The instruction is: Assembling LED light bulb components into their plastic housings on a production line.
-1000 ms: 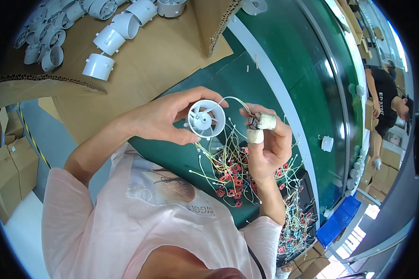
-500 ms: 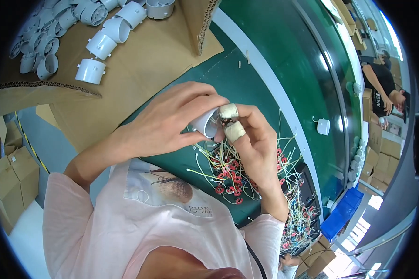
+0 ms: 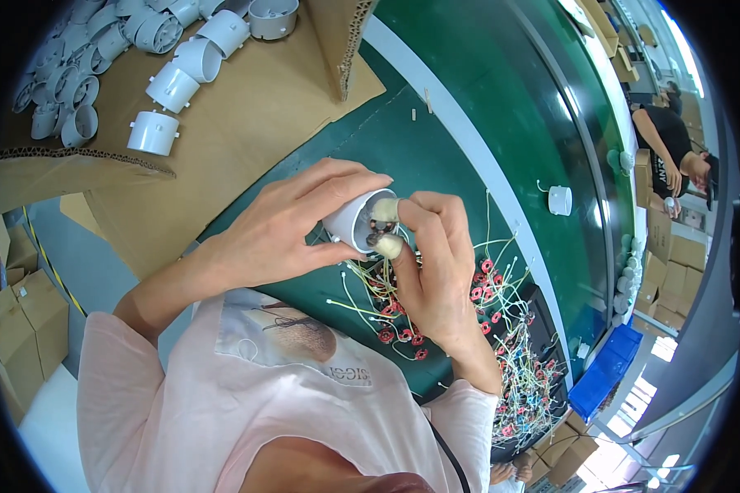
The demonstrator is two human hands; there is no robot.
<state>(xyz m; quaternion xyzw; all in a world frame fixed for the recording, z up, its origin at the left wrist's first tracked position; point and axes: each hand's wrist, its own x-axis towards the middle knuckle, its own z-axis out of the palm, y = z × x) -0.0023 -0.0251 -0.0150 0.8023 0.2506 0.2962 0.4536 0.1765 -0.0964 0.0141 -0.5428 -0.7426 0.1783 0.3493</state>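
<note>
White housing (image 3: 346, 220) sits clamped in the curled left hand (image 3: 292, 215), right hand (image 3: 436, 279) angled leftward, pinching something dark (image 3: 377, 226).

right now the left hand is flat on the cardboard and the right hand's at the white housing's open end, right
The left hand isn't there: the head view shows it holding the white cylindrical housing; the right hand is at its open end.

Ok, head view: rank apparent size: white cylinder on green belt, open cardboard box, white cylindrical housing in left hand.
1. Open cardboard box
2. Held white cylindrical housing
3. White cylinder on green belt
Nearness may enlarge the housing.
</note>
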